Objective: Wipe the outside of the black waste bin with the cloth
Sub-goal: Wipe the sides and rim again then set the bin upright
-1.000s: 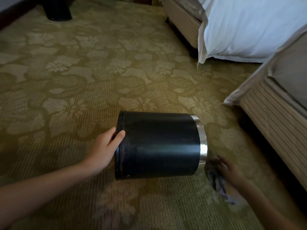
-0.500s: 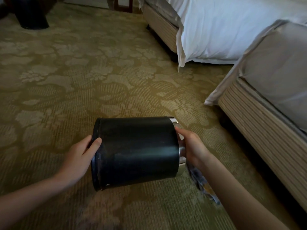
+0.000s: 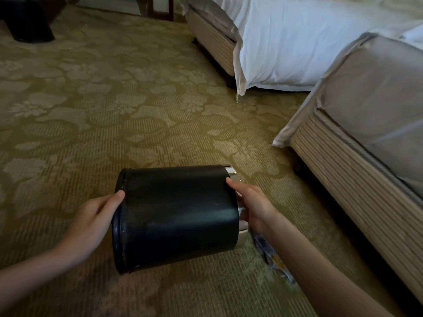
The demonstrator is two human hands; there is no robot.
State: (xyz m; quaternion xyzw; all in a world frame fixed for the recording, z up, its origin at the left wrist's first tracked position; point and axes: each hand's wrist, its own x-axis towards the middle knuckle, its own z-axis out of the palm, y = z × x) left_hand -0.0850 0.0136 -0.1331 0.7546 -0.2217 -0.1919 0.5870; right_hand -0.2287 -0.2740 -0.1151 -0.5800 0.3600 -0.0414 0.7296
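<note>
The black waste bin [image 3: 178, 213] lies on its side above the carpet, its base to the left and its silver rim [image 3: 240, 216] to the right. My left hand [image 3: 91, 223] grips the base edge, thumb on the black wall. My right hand [image 3: 254, 207] holds the rim end, thumb on the black side. The cloth [image 3: 272, 259], grey and crumpled, lies on the carpet under my right forearm; no hand holds it.
A patterned olive carpet [image 3: 114, 110] covers the floor. A bed base with a grey mattress [image 3: 366, 145] stands close on the right. Another bed with white sheets [image 3: 286, 42] is behind. A dark object [image 3: 29, 26] stands far left.
My right hand left the cloth on the carpet and took hold of the bin's rim end. The bin has since tilted slightly, held between both hands.
</note>
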